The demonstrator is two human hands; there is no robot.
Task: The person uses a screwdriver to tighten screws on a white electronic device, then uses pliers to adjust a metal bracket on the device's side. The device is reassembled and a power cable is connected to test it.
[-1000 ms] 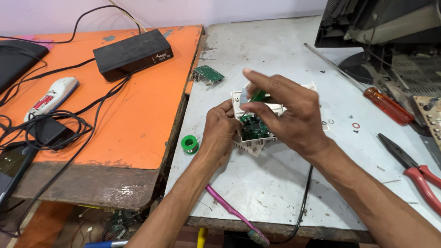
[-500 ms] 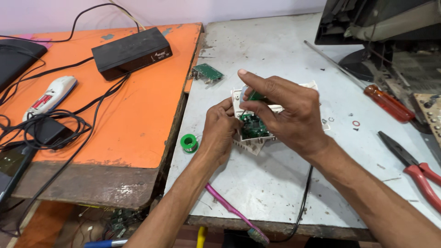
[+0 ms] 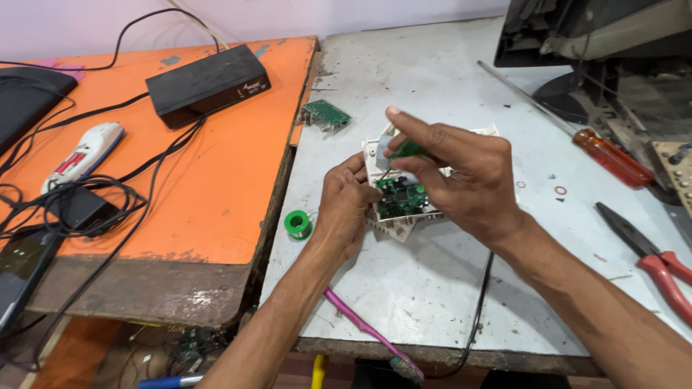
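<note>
Hands meet over a small white plastic case [image 3: 404,216] lying on the grey-white table [image 3: 432,302], about mid-table, just right of the seam with the orange table [image 3: 216,180]. Green circuit board [image 3: 401,197] sits inside the case. Left hand [image 3: 344,209] grips the case's near-left edge and steadies it. Right hand [image 3: 461,180] is closed on a small green-handled tool [image 3: 408,150], its tip angled down toward the board; whether the tip touches the board cannot be told.

Risks, as judged:
- Tip could skid off its seat and scratch the board's tracks or parts, since the shaft is tilted and the right hand has no rest on the table.
- Case is only pinched at one edge; a hard push could tip or slide it toward the near edge.
- Black cable [image 3: 481,302] runs from under the right wrist over the table's near edge; a snag could drag the case.
- Green solder spool [image 3: 297,224] lies just left of the left wrist; an elbow shift could roll it off.

Nearby: red-handled screwdriver [image 3: 609,157] and red pliers [image 3: 652,258] far right, well apart from the hands; second small green board [image 3: 326,114] farther back.
</note>
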